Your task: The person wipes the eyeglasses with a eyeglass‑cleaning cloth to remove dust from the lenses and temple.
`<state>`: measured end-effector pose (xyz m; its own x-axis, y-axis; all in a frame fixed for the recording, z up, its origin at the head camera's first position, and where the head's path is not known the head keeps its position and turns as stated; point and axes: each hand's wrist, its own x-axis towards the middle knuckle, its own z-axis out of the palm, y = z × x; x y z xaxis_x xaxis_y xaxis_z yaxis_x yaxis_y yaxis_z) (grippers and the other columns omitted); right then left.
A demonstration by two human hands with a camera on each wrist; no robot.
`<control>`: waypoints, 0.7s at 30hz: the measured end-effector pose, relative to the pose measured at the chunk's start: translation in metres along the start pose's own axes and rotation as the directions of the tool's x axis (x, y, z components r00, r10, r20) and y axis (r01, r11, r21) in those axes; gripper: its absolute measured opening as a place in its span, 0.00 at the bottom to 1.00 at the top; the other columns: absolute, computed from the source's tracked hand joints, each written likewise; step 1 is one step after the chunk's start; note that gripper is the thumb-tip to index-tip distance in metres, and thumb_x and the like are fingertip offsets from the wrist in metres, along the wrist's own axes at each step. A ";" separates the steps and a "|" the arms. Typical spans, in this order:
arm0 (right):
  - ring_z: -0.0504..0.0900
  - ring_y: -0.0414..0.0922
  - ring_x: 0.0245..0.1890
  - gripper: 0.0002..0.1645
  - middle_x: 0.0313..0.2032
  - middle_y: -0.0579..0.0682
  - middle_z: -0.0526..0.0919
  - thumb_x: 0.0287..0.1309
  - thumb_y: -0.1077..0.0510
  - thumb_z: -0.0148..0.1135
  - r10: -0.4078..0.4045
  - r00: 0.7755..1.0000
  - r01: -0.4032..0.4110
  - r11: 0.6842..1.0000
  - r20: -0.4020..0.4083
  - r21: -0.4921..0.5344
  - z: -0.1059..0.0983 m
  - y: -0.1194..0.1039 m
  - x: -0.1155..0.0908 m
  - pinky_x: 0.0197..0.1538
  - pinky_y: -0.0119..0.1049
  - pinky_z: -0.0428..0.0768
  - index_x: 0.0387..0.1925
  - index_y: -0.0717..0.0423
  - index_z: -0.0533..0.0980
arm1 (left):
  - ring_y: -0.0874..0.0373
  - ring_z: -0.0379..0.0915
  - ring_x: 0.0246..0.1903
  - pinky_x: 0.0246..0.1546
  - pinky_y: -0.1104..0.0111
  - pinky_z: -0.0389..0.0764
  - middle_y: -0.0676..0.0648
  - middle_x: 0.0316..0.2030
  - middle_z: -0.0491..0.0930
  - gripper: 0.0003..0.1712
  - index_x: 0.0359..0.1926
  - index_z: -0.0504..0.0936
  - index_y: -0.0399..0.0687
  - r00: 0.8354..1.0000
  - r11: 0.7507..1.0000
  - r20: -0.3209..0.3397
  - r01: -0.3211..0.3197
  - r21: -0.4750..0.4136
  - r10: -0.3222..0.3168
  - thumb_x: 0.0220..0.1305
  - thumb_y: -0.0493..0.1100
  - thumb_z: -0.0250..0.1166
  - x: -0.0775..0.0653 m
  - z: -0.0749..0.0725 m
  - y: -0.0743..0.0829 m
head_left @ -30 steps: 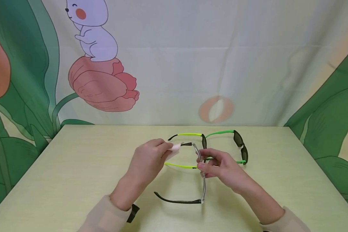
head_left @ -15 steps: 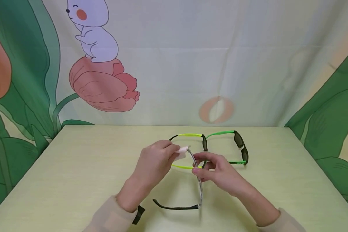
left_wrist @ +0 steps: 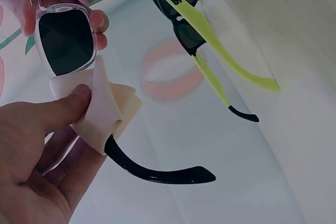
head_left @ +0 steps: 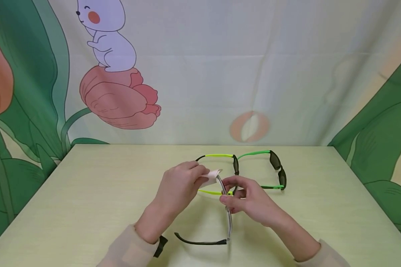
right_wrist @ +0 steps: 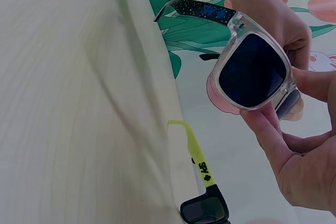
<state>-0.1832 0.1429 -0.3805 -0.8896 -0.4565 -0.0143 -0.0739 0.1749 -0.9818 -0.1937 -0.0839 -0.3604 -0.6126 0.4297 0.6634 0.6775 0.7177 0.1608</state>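
Observation:
Clear-framed sunglasses (head_left: 230,224) with dark lenses and black temples are held up over the table. In the head view my right hand (head_left: 250,200) pinches the frame near its middle, around the bridge. My left hand (head_left: 178,191) holds a folded pale cloth (head_left: 213,174) wrapped round the far temple, up against the frame's corner. In the left wrist view the thumb presses the cloth (left_wrist: 102,103), and the black temple tip (left_wrist: 168,174) sticks out below it. The right wrist view shows the other temple (right_wrist: 202,11), speckled with blue lettering, unfolded.
Behind the hands, black sunglasses with yellow temples (head_left: 218,155) stand on the table (head_left: 87,193). To their right are black sunglasses with green temples (head_left: 274,160). A printed curtain (head_left: 200,74) hangs behind the table's back edge.
My left hand has slid the cloth rightward along the temple, from the black arm to the frame corner. The clear sunglasses and my right hand have shifted slightly left and toward me.

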 end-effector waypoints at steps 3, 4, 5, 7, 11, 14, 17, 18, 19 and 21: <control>0.85 0.54 0.34 0.28 0.44 0.60 0.80 0.65 0.58 0.70 -0.006 1.000 0.006 1.000 -0.005 0.001 -0.002 -0.002 -0.002 0.41 0.46 0.88 0.60 0.68 0.72 | 0.56 0.83 0.30 0.30 0.62 0.85 0.51 0.32 0.85 0.12 0.35 0.89 0.45 1.000 1.000 0.007 0.018 0.000 -0.018 0.50 0.36 0.82 -0.002 -0.002 -0.002; 0.85 0.55 0.34 0.29 0.45 0.60 0.80 0.65 0.58 0.70 -0.008 1.000 0.008 1.000 -0.009 0.001 -0.003 -0.003 -0.003 0.41 0.46 0.88 0.61 0.68 0.71 | 0.56 0.83 0.30 0.30 0.62 0.85 0.52 0.31 0.85 0.12 0.35 0.89 0.45 1.000 1.000 0.011 0.025 -0.001 -0.025 0.49 0.36 0.82 -0.002 -0.002 -0.003; 0.85 0.55 0.34 0.29 0.48 0.61 0.79 0.65 0.59 0.69 -0.010 1.000 0.010 1.000 -0.013 0.001 -0.004 -0.004 -0.004 0.41 0.46 0.88 0.62 0.69 0.71 | 0.56 0.83 0.29 0.30 0.62 0.85 0.52 0.31 0.85 0.12 0.35 0.89 0.45 0.999 0.999 0.015 0.034 -0.001 -0.034 0.49 0.36 0.82 -0.003 -0.003 -0.004; 0.85 0.54 0.34 0.30 0.53 0.62 0.77 0.65 0.59 0.69 -0.019 1.000 0.019 1.000 -0.020 0.004 -0.007 -0.005 -0.006 0.41 0.46 0.88 0.63 0.70 0.70 | 0.56 0.83 0.29 0.30 0.62 0.85 0.52 0.31 0.85 0.12 0.35 0.89 0.46 0.999 0.999 0.023 0.048 -0.001 -0.048 0.49 0.36 0.82 -0.005 -0.005 -0.007; 0.85 0.49 0.33 0.31 0.55 0.64 0.75 0.66 0.59 0.67 -0.030 0.999 0.030 1.000 -0.035 0.008 -0.014 -0.005 -0.009 0.42 0.46 0.87 0.64 0.71 0.68 | 0.56 0.83 0.28 0.30 0.62 0.85 0.52 0.30 0.85 0.12 0.36 0.90 0.45 0.997 0.997 0.028 0.075 -0.014 -0.075 0.50 0.34 0.82 -0.008 -0.008 -0.014; 0.86 0.47 0.33 0.31 0.54 0.64 0.75 0.66 0.59 0.67 -0.037 0.998 0.038 0.999 -0.057 0.021 -0.019 -0.005 -0.011 0.43 0.46 0.87 0.64 0.71 0.68 | 0.56 0.83 0.28 0.30 0.62 0.84 0.51 0.30 0.85 0.12 0.36 0.90 0.43 0.995 0.995 0.021 0.099 -0.025 -0.099 0.50 0.33 0.81 -0.011 -0.010 -0.019; 0.86 0.47 0.34 0.31 0.54 0.63 0.75 0.66 0.60 0.66 -0.044 0.996 0.048 0.998 -0.077 0.041 -0.024 -0.006 -0.013 0.44 0.44 0.87 0.64 0.72 0.68 | 0.56 0.83 0.27 0.30 0.63 0.84 0.50 0.29 0.84 0.11 0.35 0.90 0.43 0.993 0.992 0.016 0.121 -0.028 -0.120 0.50 0.33 0.81 -0.013 -0.011 -0.024; 0.86 0.48 0.34 0.31 0.54 0.63 0.75 0.67 0.60 0.66 -0.048 0.996 0.052 0.998 -0.081 0.047 -0.025 -0.006 -0.013 0.44 0.44 0.87 0.65 0.72 0.68 | 0.55 0.83 0.28 0.30 0.63 0.84 0.50 0.30 0.84 0.11 0.35 0.90 0.43 0.992 0.992 0.017 0.122 -0.029 -0.122 0.50 0.33 0.81 -0.013 -0.011 -0.025; 0.87 0.48 0.35 0.31 0.53 0.63 0.76 0.67 0.60 0.66 -0.050 0.995 0.055 0.997 -0.085 0.050 -0.026 -0.006 -0.014 0.44 0.44 0.87 0.65 0.72 0.68 | 0.55 0.83 0.28 0.30 0.63 0.84 0.50 0.30 0.84 0.11 0.35 0.90 0.43 0.992 0.992 0.017 0.124 -0.031 -0.123 0.50 0.33 0.81 -0.014 -0.011 -0.025; 0.87 0.50 0.35 0.31 0.52 0.62 0.76 0.67 0.61 0.66 -0.054 0.994 0.060 0.996 -0.092 0.060 -0.026 -0.006 -0.014 0.44 0.43 0.87 0.65 0.73 0.68 | 0.55 0.83 0.28 0.30 0.63 0.84 0.49 0.30 0.85 0.11 0.35 0.90 0.42 0.992 0.991 0.021 0.128 -0.040 -0.127 0.51 0.33 0.81 -0.014 -0.011 -0.026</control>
<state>-0.1822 0.1714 -0.3697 -0.9218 -0.3835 0.0564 -0.1000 0.0947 -0.9905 -0.1982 -0.1151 -0.3660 -0.7021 0.3462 0.6223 0.6092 0.7444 0.2732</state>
